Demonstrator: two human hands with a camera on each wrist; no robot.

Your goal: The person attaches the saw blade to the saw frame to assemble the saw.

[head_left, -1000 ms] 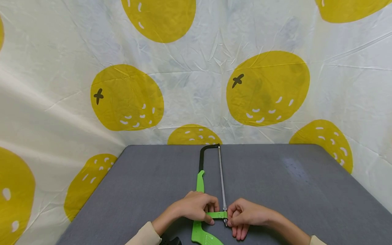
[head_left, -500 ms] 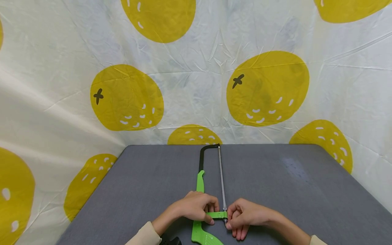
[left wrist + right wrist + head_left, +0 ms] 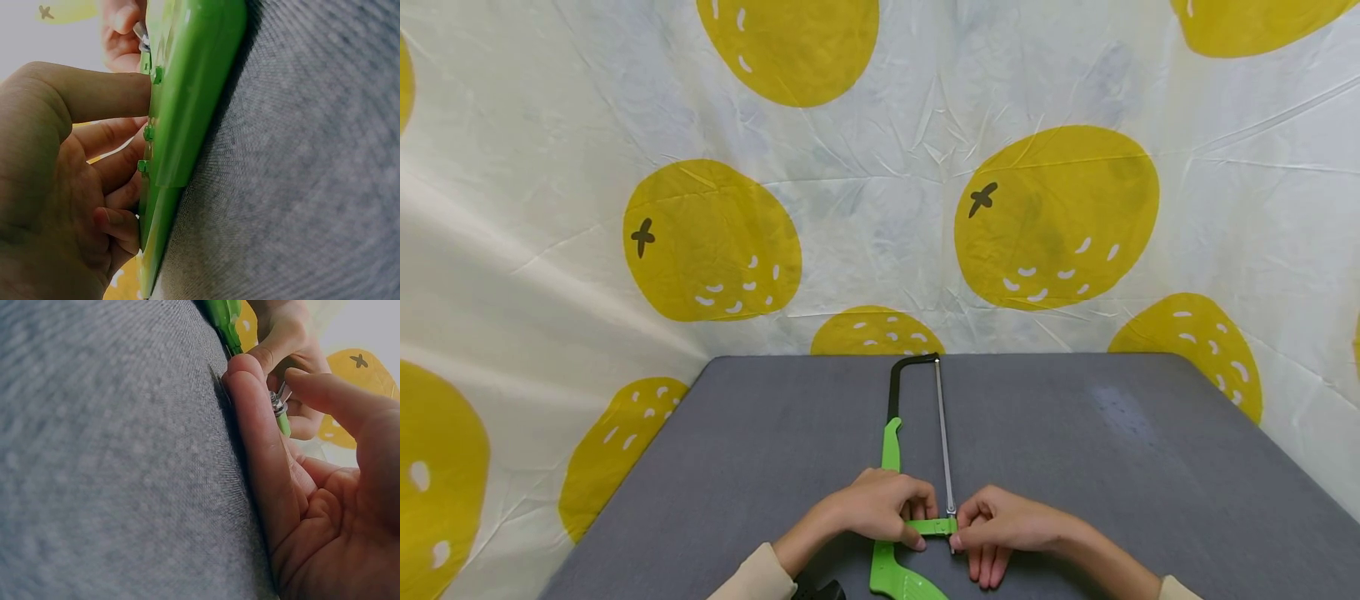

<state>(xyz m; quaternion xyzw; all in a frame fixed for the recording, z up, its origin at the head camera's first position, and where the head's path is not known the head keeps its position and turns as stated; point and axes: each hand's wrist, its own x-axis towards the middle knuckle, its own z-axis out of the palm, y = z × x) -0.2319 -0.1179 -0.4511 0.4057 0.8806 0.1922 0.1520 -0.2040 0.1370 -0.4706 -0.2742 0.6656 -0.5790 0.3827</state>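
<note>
A hacksaw (image 3: 891, 446) lies on the grey table in the head view, with green handle, black front frame and silver blade (image 3: 944, 442) along its right side. My left hand (image 3: 880, 505) holds the green frame near the handle, thumb and fingers at the short green crosspiece (image 3: 936, 527). The left wrist view shows that thumb pressed against the green body (image 3: 194, 94). At the blade's near end, my right hand (image 3: 1015, 527) pinches a small metal wing nut (image 3: 280, 400) between thumb and index finger. Its other fingers lie along the table. Fingers partly hide the nut.
The grey table (image 3: 1075, 450) runs back to a white curtain (image 3: 880, 242) printed with yellow fruit. The hacksaw's black tip reaches the table's far edge. A dark object (image 3: 823, 590) shows at the bottom edge, by the left sleeve.
My right thumb shifts on the wing nut, lying straighter and covering more of it now. The left hand and the hacksaw stay in place.
</note>
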